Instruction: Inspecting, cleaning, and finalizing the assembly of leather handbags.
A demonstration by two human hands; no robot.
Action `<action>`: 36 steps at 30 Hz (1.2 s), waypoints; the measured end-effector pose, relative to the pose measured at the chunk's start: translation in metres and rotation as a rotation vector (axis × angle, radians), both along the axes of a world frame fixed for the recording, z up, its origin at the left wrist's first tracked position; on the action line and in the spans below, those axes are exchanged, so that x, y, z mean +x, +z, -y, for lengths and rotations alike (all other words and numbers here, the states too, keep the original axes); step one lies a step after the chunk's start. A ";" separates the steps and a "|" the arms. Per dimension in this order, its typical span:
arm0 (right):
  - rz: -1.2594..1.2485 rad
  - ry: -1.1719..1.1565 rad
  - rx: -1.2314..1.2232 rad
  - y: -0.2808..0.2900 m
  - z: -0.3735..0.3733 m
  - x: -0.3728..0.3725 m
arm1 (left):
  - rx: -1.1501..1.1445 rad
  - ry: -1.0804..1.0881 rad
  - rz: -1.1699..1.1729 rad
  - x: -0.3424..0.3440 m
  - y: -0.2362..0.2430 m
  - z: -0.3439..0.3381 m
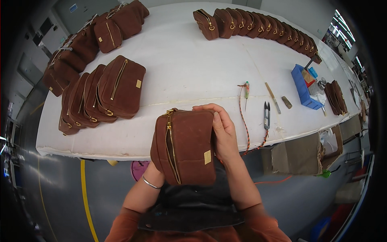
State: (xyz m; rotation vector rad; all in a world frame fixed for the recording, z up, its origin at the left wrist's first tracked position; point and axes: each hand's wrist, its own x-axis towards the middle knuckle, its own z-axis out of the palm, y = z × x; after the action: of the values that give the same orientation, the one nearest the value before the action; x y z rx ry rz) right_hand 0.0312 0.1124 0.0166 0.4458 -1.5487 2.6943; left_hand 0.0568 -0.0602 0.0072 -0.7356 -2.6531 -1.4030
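Observation:
Between my two hands I hold up a brown bag (192, 141) just at the table's front edge. Its brass zipper runs down the front left and gapes partly open, and a small pale gold patch sits at the lower right. My right hand (223, 131) wraps around the bag's right side, thumb on the front edge. My left hand (155, 171) is at the lower left, its fingers hidden behind the bag. Nearest on the left stands a row of similar brown bags (127, 86) with brass zippers.
On the white table (173, 60), more bags (107, 36) line the back left and another row (227, 24) the far right. To my right lie thread snips (267, 116), an awl with cord (246, 90), a thin stick (273, 98) and a blue bin (302, 88). A cardboard box (298, 155) stands below the edge.

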 end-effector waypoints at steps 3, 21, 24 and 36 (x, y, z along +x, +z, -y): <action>0.052 0.010 -0.034 0.002 0.000 0.000 | -0.036 0.014 -0.013 -0.002 0.001 -0.003; -0.087 -0.577 0.766 0.007 -0.082 0.001 | -0.069 0.011 -0.019 0.001 -0.006 -0.005; -0.112 -0.898 1.171 0.007 -0.112 -0.001 | 0.021 0.028 0.197 -0.002 0.006 -0.011; 0.086 -0.918 1.437 -0.011 -0.157 -0.021 | 0.222 0.016 0.411 0.002 0.005 -0.010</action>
State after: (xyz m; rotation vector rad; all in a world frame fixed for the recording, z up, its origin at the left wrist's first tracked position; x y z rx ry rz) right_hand 0.0103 0.2692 0.0058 -0.3787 -2.5355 0.7010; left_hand 0.0584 -0.0499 0.0120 -0.4415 -2.6985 -1.9907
